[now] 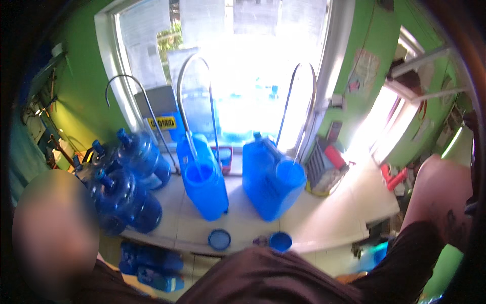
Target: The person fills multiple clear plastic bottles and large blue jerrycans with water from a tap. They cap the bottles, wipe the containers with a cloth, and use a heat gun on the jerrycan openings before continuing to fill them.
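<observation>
Neither of my hands shows. My bent right arm (433, 193) rises at the right edge, its hand out of sight. A blurred patch covers the area by my left sleeve (100, 283). Before me, a slim blue plastic water container (207, 197) stands upright on the tiled counter (322, 224). Over its round opening arches a metal gooseneck spout (209, 87), and a pale streak runs down into it. To the right, a second blue container (262, 182) stands below another gooseneck spout (314, 87). Two round blue lids, left lid (219, 239) and right lid (280, 241), lie near the front edge.
Several round blue water bottles (117, 193) crowd the counter's left end, near a third gooseneck spout (146, 95). More blue bottles (152, 262) lie below the counter. A bright window (262, 95) is behind. A striped rack (322, 163) with a red item stands right.
</observation>
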`<state>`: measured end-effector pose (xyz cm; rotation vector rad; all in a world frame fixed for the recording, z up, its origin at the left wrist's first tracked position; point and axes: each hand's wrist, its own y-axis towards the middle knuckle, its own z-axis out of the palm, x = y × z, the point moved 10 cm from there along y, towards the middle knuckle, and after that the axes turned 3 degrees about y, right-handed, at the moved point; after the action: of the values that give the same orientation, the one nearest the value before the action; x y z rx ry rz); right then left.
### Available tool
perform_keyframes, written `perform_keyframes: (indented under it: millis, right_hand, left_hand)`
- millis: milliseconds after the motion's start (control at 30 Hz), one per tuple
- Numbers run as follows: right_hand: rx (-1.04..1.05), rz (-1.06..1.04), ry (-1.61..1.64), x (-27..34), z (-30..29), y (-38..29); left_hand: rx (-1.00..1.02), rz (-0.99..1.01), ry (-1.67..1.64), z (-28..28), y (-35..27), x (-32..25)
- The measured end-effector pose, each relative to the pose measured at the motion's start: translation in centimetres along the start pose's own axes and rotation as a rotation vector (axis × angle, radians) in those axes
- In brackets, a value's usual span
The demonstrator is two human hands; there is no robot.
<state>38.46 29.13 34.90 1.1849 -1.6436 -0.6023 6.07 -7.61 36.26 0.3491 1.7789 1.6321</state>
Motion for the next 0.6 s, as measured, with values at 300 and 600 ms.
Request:
perform_keyframes:
  millis: [300,600]
  right_hand:
    - [-0.009,-0.002,0.023,0.5,0.8,-1.7]
    - [-0.018,0.003,0.041,0.2,2.4,-2.6]
  left_hand:
    - [0.012,-0.015,0.022,-0.3,-0.7,-0.8]
    - [0.012,0.009,0.023,0.0,-1.3,-0.5]
